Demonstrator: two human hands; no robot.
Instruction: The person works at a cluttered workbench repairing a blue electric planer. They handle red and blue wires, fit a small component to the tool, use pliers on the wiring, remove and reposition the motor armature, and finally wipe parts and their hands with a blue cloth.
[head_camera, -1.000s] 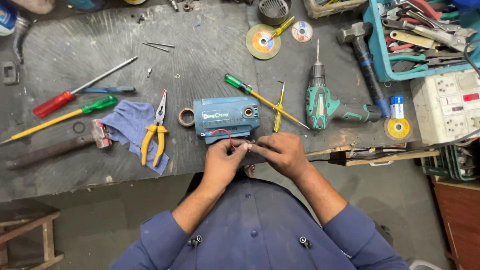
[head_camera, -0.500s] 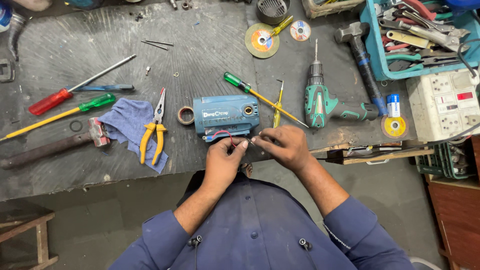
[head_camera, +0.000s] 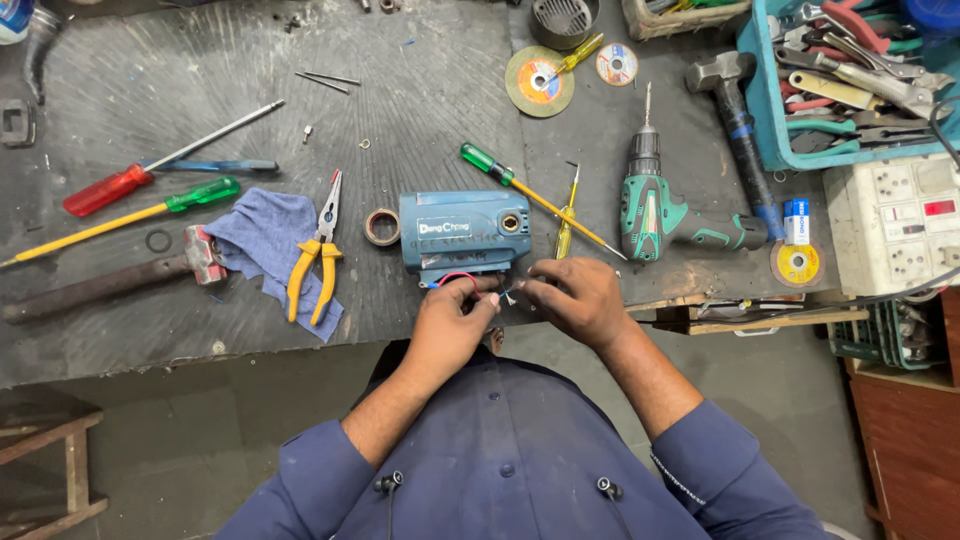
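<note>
Wires (head_camera: 470, 283), red and blue, trailing from the teal motor housing (head_camera: 465, 235) at six o'clock of the bench (head_camera: 420, 110), are pinched by left hand (head_camera: 450, 325) and right hand (head_camera: 572, 297), fingertips closed; joining is judged unfinished, housing open.

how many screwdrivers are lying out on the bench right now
5: a red-handled one and a green-handled one with yellow shaft at left, a green-handled one and a slim yellow one mid-bench, a yellow one on the grinding disc. The crate may hide more.

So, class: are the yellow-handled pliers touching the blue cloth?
Touching. The head view shows the pliers lying with their yellow handles on top of the blue cloth, overlapping it with no gap.
</note>
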